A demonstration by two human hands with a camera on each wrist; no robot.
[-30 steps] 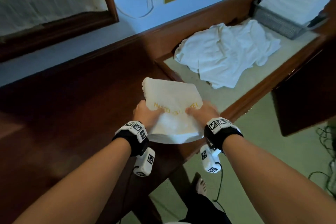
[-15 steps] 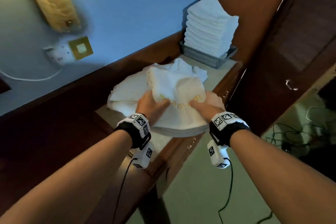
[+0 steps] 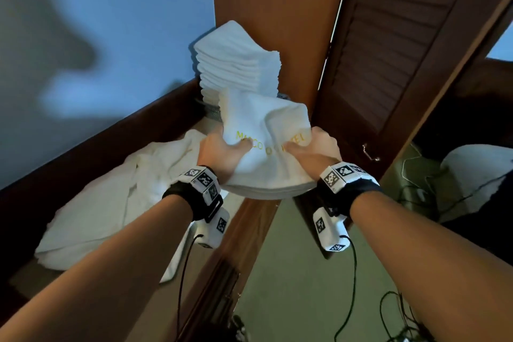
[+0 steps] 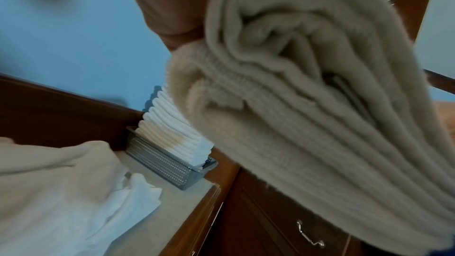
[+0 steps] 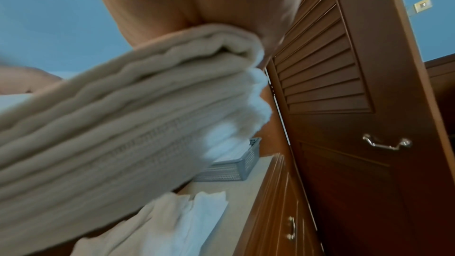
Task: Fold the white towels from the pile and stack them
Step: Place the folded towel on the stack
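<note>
A tall stack of folded towels (image 3: 238,58) stood in a grey mesh basket (image 4: 162,164) against the blue wall (image 3: 111,22), a loose pile of unfolded towels (image 3: 111,203) lay on the counter (image 4: 172,198) to its left, and a louvered wooden door (image 3: 402,36) rose just to its right. The left hand (image 3: 222,153) and right hand (image 3: 313,150) each pinched a side of the folded towel (image 3: 266,147), thumbs on top over its yellow lettering, fingers hidden beneath. Compared with half a second before, the towel had been carried off the pile and lifted in front of the stack, hiding its lower layers.
</note>
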